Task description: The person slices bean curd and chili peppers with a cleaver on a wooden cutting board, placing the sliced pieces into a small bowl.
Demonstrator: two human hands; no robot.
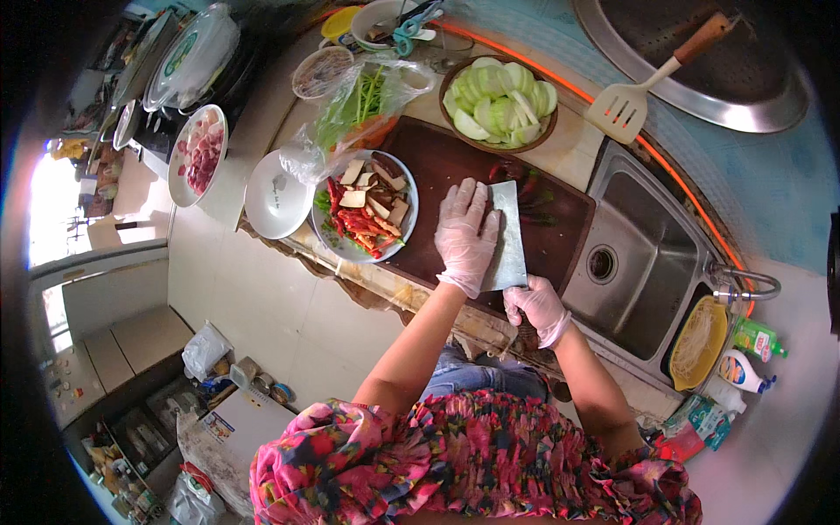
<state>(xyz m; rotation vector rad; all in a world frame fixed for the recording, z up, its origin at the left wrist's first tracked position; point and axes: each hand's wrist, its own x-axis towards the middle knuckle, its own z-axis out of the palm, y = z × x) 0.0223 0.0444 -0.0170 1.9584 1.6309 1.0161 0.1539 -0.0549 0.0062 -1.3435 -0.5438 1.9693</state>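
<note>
My right hand [539,308], in a clear plastic glove, grips a broad-bladed cleaver [508,230] by its handle at the near edge of a dark brown cutting board [430,164]. Flat beside the blade lies my left hand [467,230], also gloved, with fingers stretched toward the far side. Whether anything is under its palm is hidden. Dark red and green pieces, perhaps peppers [535,193], lie on the board beyond the blade. Left of my left hand, a plate [412,220] holds sliced red peppers [367,226], brown-edged pale slices [354,198] and some greens.
A bowl of sliced pale green vegetable [500,102] stands behind the board. On the right is a steel sink [630,262] with a yellow basket [686,380]. Leftward are a white plate [279,216], a plate of raw meat [197,157] and a plastic bag of greens [357,108].
</note>
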